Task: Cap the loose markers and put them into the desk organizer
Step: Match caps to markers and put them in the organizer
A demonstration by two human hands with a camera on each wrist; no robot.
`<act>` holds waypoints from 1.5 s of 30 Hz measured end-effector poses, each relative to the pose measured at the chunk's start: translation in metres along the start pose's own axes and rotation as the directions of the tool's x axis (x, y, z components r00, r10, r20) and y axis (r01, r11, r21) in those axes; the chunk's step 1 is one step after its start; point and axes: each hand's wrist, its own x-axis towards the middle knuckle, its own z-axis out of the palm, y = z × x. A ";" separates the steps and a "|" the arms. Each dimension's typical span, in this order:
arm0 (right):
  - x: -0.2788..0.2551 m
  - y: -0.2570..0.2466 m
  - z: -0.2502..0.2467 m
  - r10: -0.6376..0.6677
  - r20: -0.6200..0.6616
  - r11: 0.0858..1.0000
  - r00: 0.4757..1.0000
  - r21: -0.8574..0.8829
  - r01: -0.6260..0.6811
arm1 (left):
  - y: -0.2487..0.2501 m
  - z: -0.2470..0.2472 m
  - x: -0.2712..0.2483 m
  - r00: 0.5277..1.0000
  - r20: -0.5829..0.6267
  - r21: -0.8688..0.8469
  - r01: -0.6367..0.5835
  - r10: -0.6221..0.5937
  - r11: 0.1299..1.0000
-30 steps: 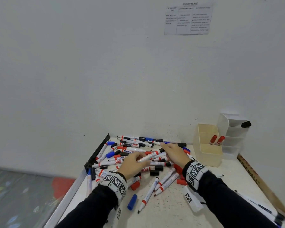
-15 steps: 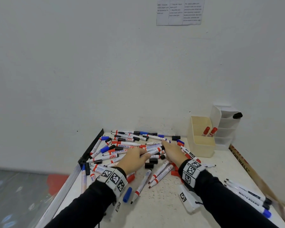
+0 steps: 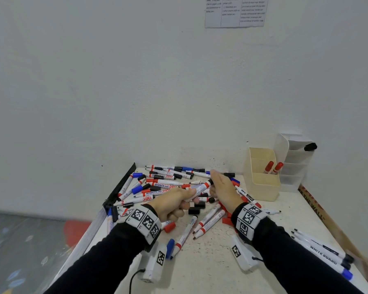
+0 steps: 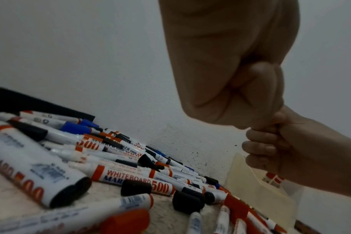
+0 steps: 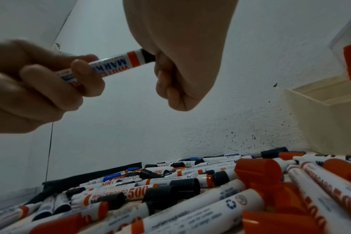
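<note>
Marker [image 5: 112,63] is held level above the pile near the tabletop's back edge, left hand [image 3: 174,203] wrapping its barrel while right hand [image 3: 223,190] closes on the black cap [image 5: 147,57], seemingly seating it.

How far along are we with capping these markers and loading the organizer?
Barely started. Done: two red-capped markers stand in the beige desk organizer. In hand: the left hand grips a whiteboard marker by its barrel while the right hand closes round its black cap end. Left: the big pile of markers and loose caps on the table, plus a few markers near the right edge.
</note>
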 end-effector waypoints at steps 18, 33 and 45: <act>0.022 0.011 -0.040 -0.038 -0.175 0.986 0.984 -0.164 0.009 | -0.025 0.013 -0.007 0.934 -0.266 0.867 0.339 -0.236 0.364; 0.024 0.021 -0.051 -0.075 -0.236 0.974 0.969 -0.225 0.020 | -0.037 0.014 0.022 0.950 -0.293 0.837 0.201 0.107 0.508; 0.034 0.007 -0.086 -0.172 -0.405 0.954 0.898 -0.296 0.049 | -0.049 0.012 0.029 0.984 0.171 0.975 -0.178 0.058 0.137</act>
